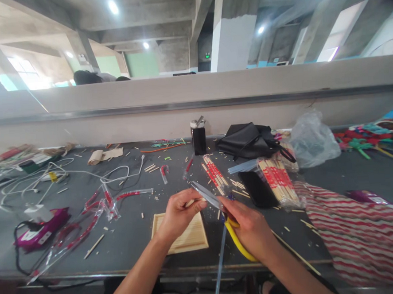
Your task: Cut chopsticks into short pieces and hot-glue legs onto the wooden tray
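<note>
My right hand (249, 226) is closed round a pair of scissors (238, 242) with yellow handles, its blades pointing up and left. The blades reach to the fingertips of my left hand (180, 212), which pinches a short pale wooden stick (190, 203). Under my left hand lies a square tray-like piece of pale wood (188, 236), partly covered by the hand. A clear strip (219, 261) hangs over the table edge below the scissors.
Bundled sticks in red wrapping (278, 182), a phone (257, 190), a black bag (249, 140) and striped cloth (364, 230) lie to the right. A dark bottle (199, 140) stands behind. Red-and-clear tubes (97, 210), white cables (84, 170) and a purple power strip (45, 231) are left.
</note>
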The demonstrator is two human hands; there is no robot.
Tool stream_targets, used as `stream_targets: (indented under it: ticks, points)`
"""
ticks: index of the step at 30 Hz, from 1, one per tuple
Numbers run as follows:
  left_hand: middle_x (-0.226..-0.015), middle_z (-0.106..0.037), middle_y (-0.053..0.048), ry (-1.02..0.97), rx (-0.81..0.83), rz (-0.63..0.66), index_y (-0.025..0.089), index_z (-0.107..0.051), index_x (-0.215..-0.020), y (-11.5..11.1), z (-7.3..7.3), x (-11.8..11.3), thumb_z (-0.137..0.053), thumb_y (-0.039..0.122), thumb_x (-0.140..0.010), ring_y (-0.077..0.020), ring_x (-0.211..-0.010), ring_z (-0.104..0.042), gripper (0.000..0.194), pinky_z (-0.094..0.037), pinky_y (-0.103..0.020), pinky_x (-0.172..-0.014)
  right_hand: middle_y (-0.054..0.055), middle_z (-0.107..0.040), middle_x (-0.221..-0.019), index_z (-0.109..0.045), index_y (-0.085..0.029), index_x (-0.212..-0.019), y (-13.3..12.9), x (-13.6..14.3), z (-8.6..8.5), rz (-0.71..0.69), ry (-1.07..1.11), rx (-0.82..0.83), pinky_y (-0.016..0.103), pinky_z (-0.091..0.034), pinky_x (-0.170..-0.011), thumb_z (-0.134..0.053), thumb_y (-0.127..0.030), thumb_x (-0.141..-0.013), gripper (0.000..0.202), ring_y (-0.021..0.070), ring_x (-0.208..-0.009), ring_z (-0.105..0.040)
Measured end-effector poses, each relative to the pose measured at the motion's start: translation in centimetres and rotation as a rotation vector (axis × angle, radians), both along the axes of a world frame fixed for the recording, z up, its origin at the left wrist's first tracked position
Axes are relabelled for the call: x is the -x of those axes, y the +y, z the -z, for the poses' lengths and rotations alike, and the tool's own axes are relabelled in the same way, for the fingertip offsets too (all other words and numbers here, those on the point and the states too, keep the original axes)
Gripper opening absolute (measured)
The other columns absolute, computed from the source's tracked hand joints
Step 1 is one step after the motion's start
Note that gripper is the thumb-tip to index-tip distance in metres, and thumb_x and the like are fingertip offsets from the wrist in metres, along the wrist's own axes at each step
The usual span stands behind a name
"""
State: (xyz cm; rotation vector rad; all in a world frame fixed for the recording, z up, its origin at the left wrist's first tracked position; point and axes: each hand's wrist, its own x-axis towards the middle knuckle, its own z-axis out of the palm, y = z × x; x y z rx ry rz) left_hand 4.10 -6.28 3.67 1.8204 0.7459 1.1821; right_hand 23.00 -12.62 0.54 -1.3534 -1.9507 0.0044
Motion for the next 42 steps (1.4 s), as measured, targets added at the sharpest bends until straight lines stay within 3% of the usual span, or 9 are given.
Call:
stream_targets:
  ticks: [5, 9, 17, 24, 29, 34, 38, 42]
  points:
    - [-0.069, -0.064, -0.002, -0.110, 0.188, 0.014, 0.018, -0.072, -0.083, -0.2, 0.4, -0.2, -0.071, 0.036, -0.075, -0.0107, -0.061, -0.051, 0.020, -0.041, -0.021, -0.054, 0.007, -0.070, -0.101, -0.057, -0.020, -0.121, 0.5, -0.2, 0.4, 0.068, 0.083, -0.130, 0.030, -0.057, -0.075, -0.047, -0.011, -0.083, 0.040, 0.0193, -0.084, -0.069]
    - [-0.069, -0.065, -0.003, -0.190, 0.308, 0.061, 0.017, -0.071, -0.089, -0.3, 0.4, -0.2, -0.068, 0.039, -0.077, -0.0070, -0.051, -0.043, 0.025, -0.031, -0.018, -0.042, 0.006, -0.069, -0.103, -0.055, -0.021, -0.122, 0.8, -0.4, 0.6, 0.077, 0.128, -0.092, 0.029, -0.056, -0.077, -0.052, -0.017, -0.087, 0.035, 0.0179, -0.084, -0.068]
    - [-0.069, -0.063, -0.001, -0.185, 0.334, 0.081, 0.015, -0.067, -0.093, -0.1, 0.5, -0.3, -0.063, 0.045, -0.081, -0.0043, -0.046, -0.035, 0.033, -0.026, -0.019, -0.041, 0.005, -0.067, -0.100, -0.054, -0.024, -0.125, 0.4, -0.1, 0.2, 0.009, 0.120, -0.003, 0.030, -0.054, -0.075, -0.052, -0.016, -0.088, 0.038, 0.0186, -0.084, -0.065]
    - [-0.062, -0.054, 0.002, -0.253, 0.457, 0.232, 0.013, -0.059, -0.075, -0.1, 0.3, -0.3, -0.059, 0.045, -0.084, -0.0020, -0.042, -0.030, 0.033, -0.022, -0.019, -0.041, 0.002, -0.065, -0.090, -0.055, -0.025, -0.124, 0.2, 0.1, -0.4, 0.010, 0.080, 0.064, 0.030, -0.052, -0.072, -0.051, -0.015, -0.087, 0.039, 0.0179, -0.078, -0.063]
    - [-0.068, -0.061, 0.000, -0.363, 0.581, 0.302, 0.015, -0.061, -0.094, 0.0, 0.1, -0.1, -0.056, 0.039, -0.087, -0.0006, -0.039, -0.024, 0.026, -0.020, -0.017, -0.038, 0.005, -0.066, -0.099, -0.054, -0.024, -0.123, 0.6, -0.1, 0.7, 0.018, 0.135, 0.017, 0.028, -0.052, -0.074, -0.053, -0.020, -0.089, 0.034, 0.0179, -0.083, -0.064]
    - [-0.071, -0.063, 0.000, -0.373, 0.562, 0.276, 0.016, -0.060, -0.094, 0.2, 0.4, 0.1, -0.059, 0.036, -0.086, -0.0002, -0.038, -0.025, 0.022, -0.020, -0.016, -0.036, 0.003, -0.066, -0.095, -0.054, -0.025, -0.123, 0.6, 0.0, 0.5, -0.003, 0.153, 0.042, 0.028, -0.052, -0.073, -0.053, -0.019, -0.089, 0.034, 0.0165, -0.078, -0.063]
    - [-0.065, -0.062, 0.001, -0.304, 0.518, 0.166, 0.015, -0.060, -0.088, 0.4, 0.8, 0.0, -0.069, 0.036, -0.078, -0.0010, -0.038, -0.031, 0.024, -0.021, -0.017, -0.036, 0.002, -0.065, -0.091, -0.054, -0.026, -0.125, 0.4, 0.2, 0.0, -0.002, 0.126, 0.079, 0.029, -0.052, -0.071, -0.052, -0.017, -0.089, 0.037, 0.0172, -0.077, -0.063]
    - [-0.068, -0.063, 0.001, -0.319, 0.559, 0.117, 0.015, -0.058, -0.085, 0.2, 0.5, -0.3, -0.070, 0.035, -0.077, -0.0002, -0.038, -0.028, 0.024, -0.019, -0.016, -0.036, 0.004, -0.067, -0.097, -0.055, -0.023, -0.123, 0.5, 0.3, 0.5, 0.019, 0.195, 0.042, 0.029, -0.053, -0.072, -0.055, -0.021, -0.089, 0.034, 0.0180, -0.080, -0.065]
